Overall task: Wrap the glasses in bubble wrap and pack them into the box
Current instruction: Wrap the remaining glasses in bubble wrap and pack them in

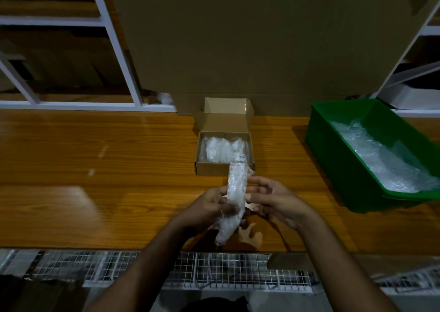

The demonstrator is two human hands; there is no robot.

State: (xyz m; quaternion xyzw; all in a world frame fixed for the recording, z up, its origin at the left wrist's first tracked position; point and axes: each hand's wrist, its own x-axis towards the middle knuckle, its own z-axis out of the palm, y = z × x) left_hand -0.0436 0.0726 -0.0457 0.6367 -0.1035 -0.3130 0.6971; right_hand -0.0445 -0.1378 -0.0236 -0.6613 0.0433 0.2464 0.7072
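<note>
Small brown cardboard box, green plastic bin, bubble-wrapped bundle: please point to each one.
Small brown cardboard box (212,168): head view, front wall.
Green plastic bin (333,169): head view, left wall.
Bubble-wrapped bundle (236,188): head view, upper middle.

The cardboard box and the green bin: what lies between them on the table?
In the head view, only bare wooden table lies between the cardboard box and the green bin.
</note>
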